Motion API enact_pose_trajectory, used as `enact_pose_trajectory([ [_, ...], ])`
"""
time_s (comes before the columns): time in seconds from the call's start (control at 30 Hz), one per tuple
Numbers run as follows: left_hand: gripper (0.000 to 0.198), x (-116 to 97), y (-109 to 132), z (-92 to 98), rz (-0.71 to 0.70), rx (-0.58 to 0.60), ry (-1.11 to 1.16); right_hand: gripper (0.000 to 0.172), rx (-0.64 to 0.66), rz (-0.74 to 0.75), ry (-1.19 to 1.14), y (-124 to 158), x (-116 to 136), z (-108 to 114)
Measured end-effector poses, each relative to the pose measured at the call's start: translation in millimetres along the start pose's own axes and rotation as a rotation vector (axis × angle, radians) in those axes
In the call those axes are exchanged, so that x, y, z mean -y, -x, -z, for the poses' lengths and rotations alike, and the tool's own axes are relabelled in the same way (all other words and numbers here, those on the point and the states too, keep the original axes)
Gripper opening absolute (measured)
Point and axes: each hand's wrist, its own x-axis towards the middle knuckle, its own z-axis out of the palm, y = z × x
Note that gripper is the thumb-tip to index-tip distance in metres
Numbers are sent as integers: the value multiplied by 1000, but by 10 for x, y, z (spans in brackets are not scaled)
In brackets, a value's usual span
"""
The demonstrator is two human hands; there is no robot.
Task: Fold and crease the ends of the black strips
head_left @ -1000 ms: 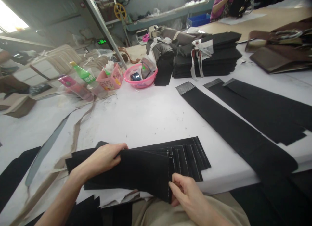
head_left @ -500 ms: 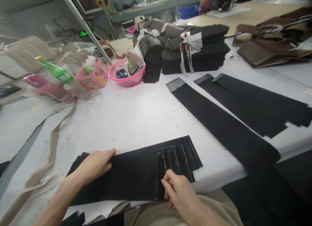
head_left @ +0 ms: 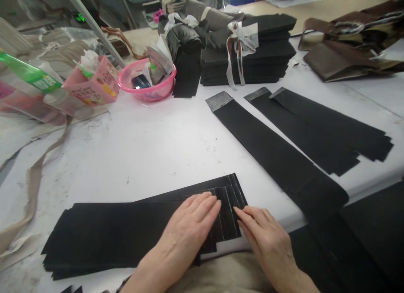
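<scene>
A pile of long black panels (head_left: 107,234) lies near the table's front edge, their right ends fanned out in steps with pale lines along the edges. My left hand (head_left: 189,227) rests flat on the pile, fingers stretched out and side by side, covering part of the stepped ends. At the right ends of the panels is my right hand (head_left: 268,238). Its thumb and fingers are pressed together over the edge; whether a panel's edge is pinched between them is hidden.
Long black strips (head_left: 261,145) extend on the right, one drooping over the table edge. Behind stand a tied black stack (head_left: 246,65), a pink basin (head_left: 148,89), a pink box (head_left: 94,84) and a green bottle (head_left: 31,74). Brown pieces (head_left: 341,61) lie at the back right.
My left hand has moved right, from the pile's upper left onto the stepped ends. My right hand has shifted rightward and slightly up along them. The view has turned a little.
</scene>
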Motion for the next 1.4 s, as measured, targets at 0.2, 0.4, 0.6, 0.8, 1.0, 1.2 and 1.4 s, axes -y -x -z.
enact_pose_trajectory([
  [0.2,37,-172,-459,-296,-114,53,2,33,62,-7,20,-34,-24,-88],
  [0.4,36,-90,-451,-450,-103,33,-5,28,8,19,56,-7,-64,-155],
  [0.6,37,-93,-432,-466,-89,42,-54,28,-7,64,120,32,-56,-197],
  [0.8,37,-99,-423,-473,-80,57,-68,34,-22,99,119,113,-6,-143],
  [1.0,38,-137,-408,-458,-65,53,-58,39,-52,100,57,319,12,-154],
  [1.2,38,-136,-395,-430,-56,47,-6,27,-123,85,-45,216,66,19],
  [1.4,35,-95,-386,-493,-51,13,31,24,-48,107,16,-212,-25,16],
])
